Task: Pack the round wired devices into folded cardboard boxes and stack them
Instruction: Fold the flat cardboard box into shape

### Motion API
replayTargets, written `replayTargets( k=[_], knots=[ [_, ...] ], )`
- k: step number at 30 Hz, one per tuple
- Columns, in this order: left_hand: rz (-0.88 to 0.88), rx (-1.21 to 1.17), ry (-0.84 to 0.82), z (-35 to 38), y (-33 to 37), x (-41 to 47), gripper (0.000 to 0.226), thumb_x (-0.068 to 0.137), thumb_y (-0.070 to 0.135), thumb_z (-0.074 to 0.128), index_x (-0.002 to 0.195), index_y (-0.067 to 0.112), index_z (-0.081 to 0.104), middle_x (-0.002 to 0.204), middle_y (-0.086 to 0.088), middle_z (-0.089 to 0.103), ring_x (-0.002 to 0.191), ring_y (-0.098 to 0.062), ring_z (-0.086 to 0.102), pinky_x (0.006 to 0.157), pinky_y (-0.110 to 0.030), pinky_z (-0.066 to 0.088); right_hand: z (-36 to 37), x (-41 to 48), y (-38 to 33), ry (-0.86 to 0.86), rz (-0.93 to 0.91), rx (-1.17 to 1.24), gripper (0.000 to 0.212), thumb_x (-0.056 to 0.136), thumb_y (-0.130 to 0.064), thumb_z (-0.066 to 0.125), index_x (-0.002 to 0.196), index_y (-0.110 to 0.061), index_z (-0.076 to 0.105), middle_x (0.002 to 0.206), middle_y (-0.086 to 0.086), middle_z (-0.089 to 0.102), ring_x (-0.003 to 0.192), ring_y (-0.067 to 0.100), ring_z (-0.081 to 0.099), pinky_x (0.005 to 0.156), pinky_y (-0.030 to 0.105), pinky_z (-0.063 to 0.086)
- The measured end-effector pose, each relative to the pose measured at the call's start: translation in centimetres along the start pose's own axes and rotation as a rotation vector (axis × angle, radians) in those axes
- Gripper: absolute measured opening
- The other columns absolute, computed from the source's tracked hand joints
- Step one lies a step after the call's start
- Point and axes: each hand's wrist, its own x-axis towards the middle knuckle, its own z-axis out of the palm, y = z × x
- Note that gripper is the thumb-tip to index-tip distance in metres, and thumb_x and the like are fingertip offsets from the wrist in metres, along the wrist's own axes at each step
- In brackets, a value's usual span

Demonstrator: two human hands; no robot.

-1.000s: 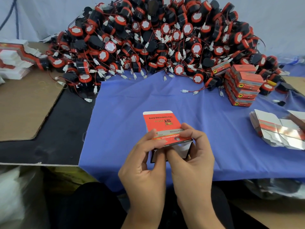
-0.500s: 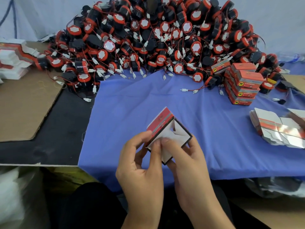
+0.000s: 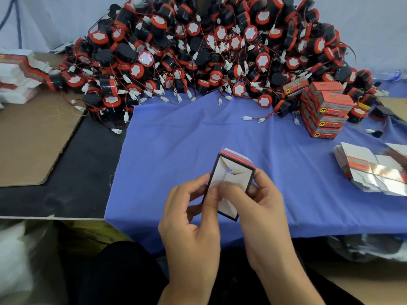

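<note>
Both hands hold one small cardboard box (image 3: 231, 179) above the near edge of the blue cloth (image 3: 198, 139). Its open end faces me, showing white inner flaps folded inward and a red outer side at the top. My left hand (image 3: 193, 221) pinches the left side and a flap with thumb and forefinger. My right hand (image 3: 262, 212) grips the right side, its thumb pressing on the flaps. A big heap of round black-and-red wired devices (image 3: 209, 51) fills the back of the table. A stack of closed red boxes (image 3: 326, 111) stands at the right.
Flat unfolded box blanks (image 3: 370, 170) lie at the right edge. More white and red blanks (image 3: 17, 78) are piled at the far left. A brown cardboard sheet (image 3: 33, 137) lies on the black table surface (image 3: 72, 183) at the left. Loose white connectors trail onto the cloth.
The box went from lying flat with its red printed face up to being opened out and turned end-on toward me. My fingers have pushed its white end flaps inward.
</note>
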Motion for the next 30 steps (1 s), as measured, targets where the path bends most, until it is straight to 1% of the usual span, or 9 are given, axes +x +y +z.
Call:
replayTargets(
  k=[3,7,9,12,16,20,23,27,30],
  knots=[
    [-0.083,-0.102,-0.092,-0.3,0.1,0.4,0.016,0.092,0.023,0.072,0.105,0.032,0.069,0.105,0.011,0.072,0.104,-0.011,0.07,0.076,-0.016,0.055,-1.1,0.5,-0.6,-0.127,0.02,0.002,0.03,0.081,-0.006,0.072,0.108,-0.018,0.071,0.098,0.011,0.079,0.087,0.021,0.076,0.072,0.021,0.057],
    [-0.102,-0.145,-0.172,-0.6,0.2,0.6,0.016,0.093,0.021,0.071,0.106,0.03,0.07,0.107,0.01,0.073,0.106,-0.01,0.07,0.078,-0.014,0.055,-2.3,1.2,-1.4,-0.254,0.021,-0.046,0.032,0.085,-0.004,0.073,0.115,-0.016,0.071,0.105,0.012,0.078,0.094,0.03,0.077,0.083,0.029,0.059],
    [-0.061,-0.112,-0.19,-0.6,0.2,0.4,0.013,0.096,0.024,0.071,0.106,0.031,0.071,0.107,0.011,0.073,0.104,-0.01,0.071,0.078,-0.015,0.055,-2.4,1.3,-1.4,-0.223,0.01,-0.052,0.031,0.084,-0.004,0.071,0.112,-0.018,0.073,0.102,0.012,0.079,0.091,0.028,0.076,0.083,0.032,0.06],
    [0.111,0.061,-0.116,-0.5,0.1,0.1,0.013,0.096,0.025,0.067,0.106,0.032,0.07,0.106,0.013,0.069,0.102,-0.01,0.069,0.078,-0.019,0.055,-2.0,1.2,-1.0,-0.098,-0.018,-0.106,0.025,0.078,-0.01,0.07,0.101,-0.019,0.074,0.091,0.006,0.078,0.08,0.019,0.074,0.07,0.031,0.058],
    [0.272,0.177,-0.055,-0.4,0.0,-0.1,0.017,0.094,0.018,0.068,0.11,0.025,0.07,0.104,0.008,0.066,0.099,-0.002,0.066,0.078,-0.011,0.051,-2.0,1.2,-0.6,-0.07,-0.017,-0.108,0.023,0.078,-0.011,0.07,0.1,-0.017,0.074,0.091,0.006,0.077,0.079,0.019,0.073,0.07,0.029,0.058],
    [0.259,0.151,-0.082,-0.4,0.3,-0.1,0.02,0.092,0.015,0.07,0.108,0.026,0.067,0.101,0.005,0.066,0.097,-0.002,0.068,0.074,-0.012,0.054,-2.6,1.3,-0.8,-0.217,0.043,-0.022,0.025,0.083,-0.016,0.075,0.108,-0.018,0.072,0.095,0.01,0.077,0.086,0.025,0.073,0.078,0.035,0.058],
    [0.233,0.149,-0.103,-0.5,0.5,-0.1,0.018,0.092,0.016,0.07,0.106,0.027,0.067,0.102,0.008,0.067,0.097,0.0,0.069,0.073,-0.015,0.056,-2.9,1.5,-0.8,-0.233,0.044,-0.043,0.028,0.084,-0.022,0.076,0.112,-0.02,0.071,0.099,0.013,0.077,0.091,0.029,0.073,0.083,0.042,0.059],
    [0.162,0.093,-0.105,-0.6,0.4,-0.2,0.013,0.094,0.022,0.069,0.105,0.028,0.07,0.104,0.011,0.067,0.101,-0.011,0.07,0.076,-0.019,0.057,-2.9,1.5,-0.9,-0.266,0.032,-0.048,0.025,0.089,-0.02,0.075,0.114,-0.019,0.071,0.1,0.012,0.077,0.089,0.028,0.075,0.083,0.037,0.059],
    [0.168,0.107,-0.112,-0.7,0.4,-0.1,0.012,0.094,0.023,0.07,0.105,0.028,0.07,0.103,0.012,0.067,0.099,-0.008,0.07,0.075,-0.018,0.057,-2.9,1.5,-0.8,-0.267,0.03,-0.052,0.026,0.091,-0.024,0.076,0.115,-0.017,0.07,0.101,0.012,0.077,0.089,0.027,0.075,0.082,0.036,0.059]
  ],
)
